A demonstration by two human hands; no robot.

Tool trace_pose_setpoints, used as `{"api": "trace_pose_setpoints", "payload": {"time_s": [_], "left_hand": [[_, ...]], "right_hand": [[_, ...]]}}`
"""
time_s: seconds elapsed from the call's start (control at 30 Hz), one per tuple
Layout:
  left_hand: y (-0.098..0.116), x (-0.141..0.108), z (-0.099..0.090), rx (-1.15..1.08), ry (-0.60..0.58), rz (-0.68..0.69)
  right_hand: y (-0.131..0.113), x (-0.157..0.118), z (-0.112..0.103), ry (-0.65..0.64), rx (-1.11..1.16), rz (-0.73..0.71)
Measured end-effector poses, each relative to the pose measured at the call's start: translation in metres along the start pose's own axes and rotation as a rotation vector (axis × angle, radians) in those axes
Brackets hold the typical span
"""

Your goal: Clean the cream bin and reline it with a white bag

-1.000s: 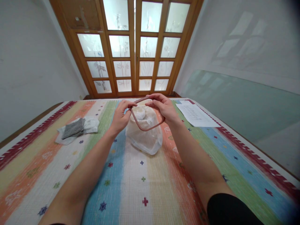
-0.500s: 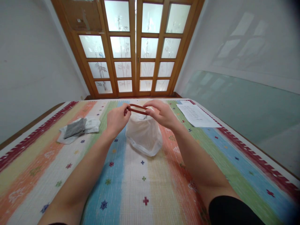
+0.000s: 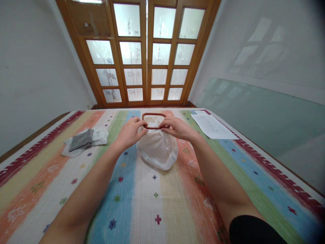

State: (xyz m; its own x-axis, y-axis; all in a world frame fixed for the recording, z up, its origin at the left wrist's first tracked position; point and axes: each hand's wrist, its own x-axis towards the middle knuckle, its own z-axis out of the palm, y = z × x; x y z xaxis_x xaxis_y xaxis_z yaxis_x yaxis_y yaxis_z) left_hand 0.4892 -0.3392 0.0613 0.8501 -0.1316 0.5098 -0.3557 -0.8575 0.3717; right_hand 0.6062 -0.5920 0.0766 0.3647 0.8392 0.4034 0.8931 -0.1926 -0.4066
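A reddish-brown rounded rectangular frame (image 3: 154, 128) is held up at the middle of the far table, its opening facing me. My left hand (image 3: 130, 133) pinches its lower left corner between thumb and fingers. At the lower right corner, my right hand (image 3: 179, 128) grips it the same way. Just below and behind the frame is a white, thin, see-through plastic bag (image 3: 157, 149), puffed out and resting on the tablecloth. Its upper part shows through the frame's opening. Whether the bag is fixed to the frame I cannot tell.
A folded grey cloth (image 3: 81, 139) lies on a clear plastic wrapper (image 3: 100, 136) to the left. Printed paper sheets (image 3: 213, 126) lie at the far right. A striped tablecloth (image 3: 146, 206) covers the table. Wooden glazed doors (image 3: 147, 67) stand beyond.
The frame has tipped up from nearly edge-on to facing me, its opening now showing. Both hands have shifted slightly lower, to its bottom corners. The bag has moved slightly right.
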Motion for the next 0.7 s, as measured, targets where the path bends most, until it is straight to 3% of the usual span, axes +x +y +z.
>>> {"api": "trace_pose_setpoints", "payload": {"time_s": [0.27, 0.7], "left_hand": [[-0.002, -0.002, -0.002, -0.080, -0.070, 0.014], [-0.008, -0.002, -0.001, -0.133, -0.127, 0.010]], "right_hand": [[0.008, 0.000, 0.002, -0.089, 0.061, -0.036], [0.014, 0.001, 0.009, -0.081, 0.185, -0.040]]}}
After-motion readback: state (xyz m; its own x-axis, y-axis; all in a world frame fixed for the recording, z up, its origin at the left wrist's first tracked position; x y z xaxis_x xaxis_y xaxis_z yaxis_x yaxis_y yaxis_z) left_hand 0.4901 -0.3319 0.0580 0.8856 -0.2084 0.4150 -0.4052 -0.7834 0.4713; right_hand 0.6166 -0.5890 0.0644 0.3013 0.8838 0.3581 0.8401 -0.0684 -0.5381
